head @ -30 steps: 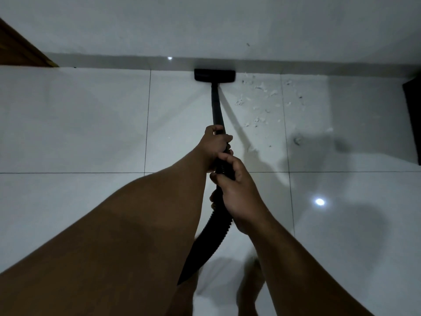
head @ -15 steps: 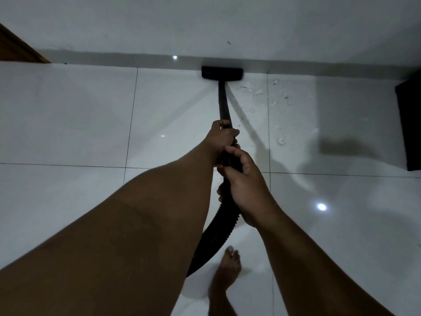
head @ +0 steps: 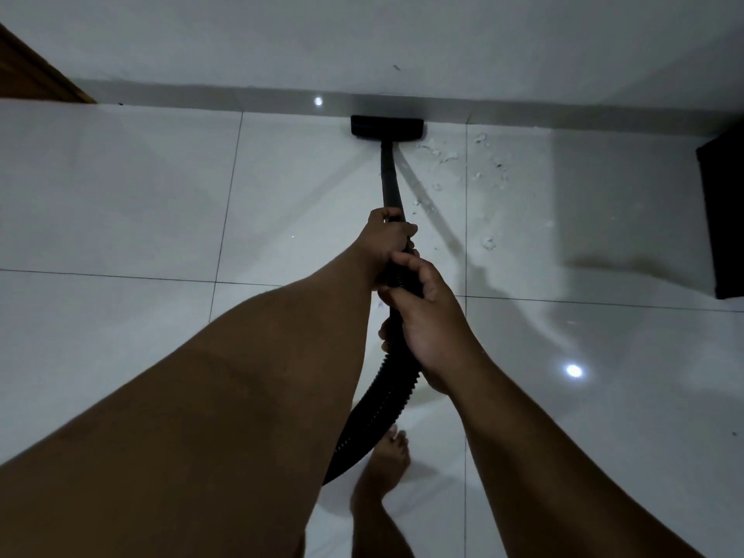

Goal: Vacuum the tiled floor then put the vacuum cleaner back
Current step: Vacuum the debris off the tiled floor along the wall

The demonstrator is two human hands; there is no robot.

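Head camera, looking down: a black floor nozzle (head: 387,127) sits flat on the tiled floor (head: 120,195), its far edge against the foot of the white wall (head: 362,34). From it a rigid black wand (head: 389,175) runs back to a person's two hands. The left hand (head: 385,239) is wrapped round the wand's near end; the right hand (head: 428,320) is curled round the ribbed hose (head: 378,404) just behind it, the two nearly touching.

White crumbs and scraps (head: 463,167) lie scattered just right of the nozzle, not yet picked up, so the floor-cleaning part of the job looks far from over.

The wand looks stiff and light enough to steer from its near end, as it is held here; the hose is soft and will likely sag and trail, so a second grip near the joint seems sensible (the glossy tiles should let the nozzle slide easily).

A bare foot (head: 386,457) stands on the tiles below the hose. A dark object (head: 724,219) is cut off at the right edge and cannot be identified; brown wood (head: 36,70), perhaps a door frame, shows at upper left. The vacuum's body is out of view, the hose vanishing behind the left forearm. Dim light hides the finger detail under the wand.
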